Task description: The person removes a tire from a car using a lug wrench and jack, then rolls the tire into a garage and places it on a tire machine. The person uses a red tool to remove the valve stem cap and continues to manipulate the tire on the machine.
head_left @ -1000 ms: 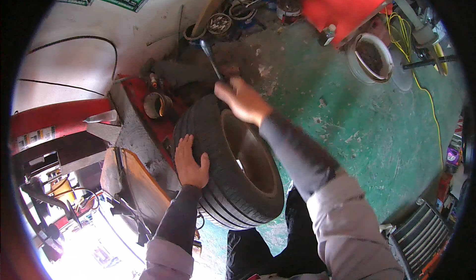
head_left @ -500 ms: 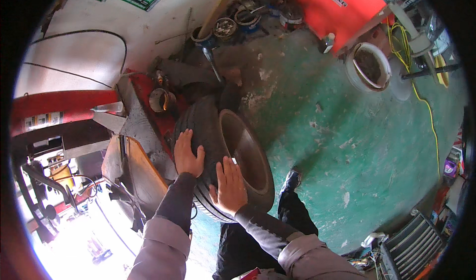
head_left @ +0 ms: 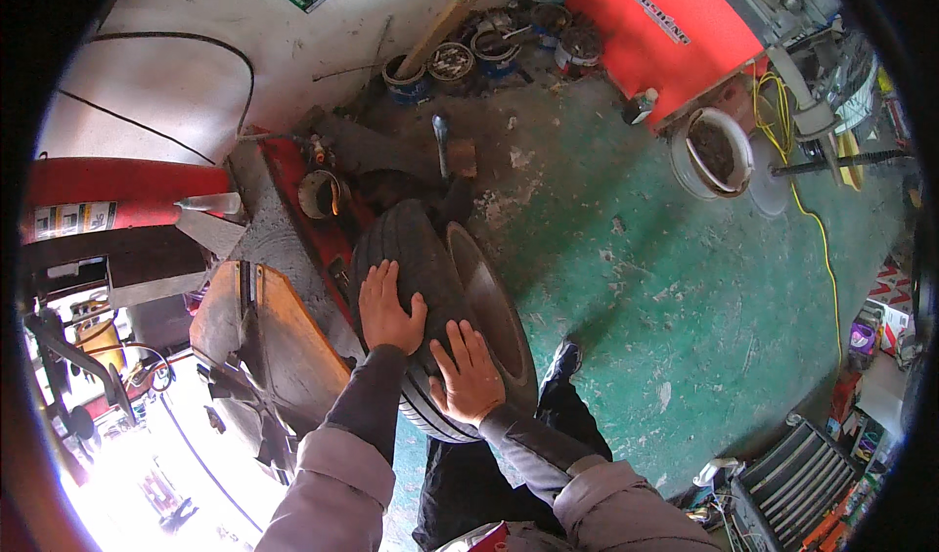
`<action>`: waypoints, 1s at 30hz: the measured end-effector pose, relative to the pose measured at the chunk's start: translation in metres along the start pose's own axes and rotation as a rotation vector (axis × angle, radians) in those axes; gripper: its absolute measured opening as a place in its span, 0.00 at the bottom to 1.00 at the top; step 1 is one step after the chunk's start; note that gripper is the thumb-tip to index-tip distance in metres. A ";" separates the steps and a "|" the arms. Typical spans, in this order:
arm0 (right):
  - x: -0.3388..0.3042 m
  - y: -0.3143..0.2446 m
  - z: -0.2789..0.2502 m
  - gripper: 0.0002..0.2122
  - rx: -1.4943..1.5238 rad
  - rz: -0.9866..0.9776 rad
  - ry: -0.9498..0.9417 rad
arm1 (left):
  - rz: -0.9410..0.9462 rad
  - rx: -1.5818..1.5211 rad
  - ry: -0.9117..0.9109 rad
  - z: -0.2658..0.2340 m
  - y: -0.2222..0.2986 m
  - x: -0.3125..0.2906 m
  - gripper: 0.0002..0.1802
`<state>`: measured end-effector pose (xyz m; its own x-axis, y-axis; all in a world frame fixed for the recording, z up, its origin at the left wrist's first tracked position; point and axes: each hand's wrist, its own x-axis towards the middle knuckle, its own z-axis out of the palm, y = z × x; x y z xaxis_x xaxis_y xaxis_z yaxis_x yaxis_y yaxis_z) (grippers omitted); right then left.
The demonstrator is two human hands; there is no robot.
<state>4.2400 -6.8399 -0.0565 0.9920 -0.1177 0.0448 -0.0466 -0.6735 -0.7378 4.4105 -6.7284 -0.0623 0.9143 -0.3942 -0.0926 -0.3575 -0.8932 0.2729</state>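
A black car tire on a wheel rim (head_left: 423, 249) stands upright on the floor in front of me, its hollow rim side facing right. My left hand (head_left: 393, 309) lies on the tread with its fingers spread. Lower and to the right, my right hand (head_left: 468, 374) rests on the tread near the sidewall, its fingers stretched out. Neither hand grips anything. Against the tire's left side stands a red machine with an orange-edged metal plate (head_left: 298, 308). An open can (head_left: 320, 195) sits on this machine, just beyond the tire.
Several open paint cans (head_left: 452, 63) line the wall at the back. A red cabinet (head_left: 665, 39) stands at the far right, with a white bucket (head_left: 712, 156) before it. A yellow cable (head_left: 827, 249) trails along the green floor. At lower right is a slatted black panel (head_left: 802, 474).
My left hand has shifted slightly right on the tread, and my right hand a little right and down. The tire appears turned a little more upright. The view has shifted slightly.
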 end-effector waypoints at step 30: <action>-0.004 -0.001 -0.001 0.29 0.015 0.005 0.030 | 0.015 0.011 -0.004 -0.003 0.000 -0.006 0.39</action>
<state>4.2362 -6.8396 -0.0549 0.9879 -0.1431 0.0605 -0.0500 -0.6616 -0.7482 4.4057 -6.7253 -0.0593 0.9082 -0.4081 -0.0926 -0.3729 -0.8896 0.2637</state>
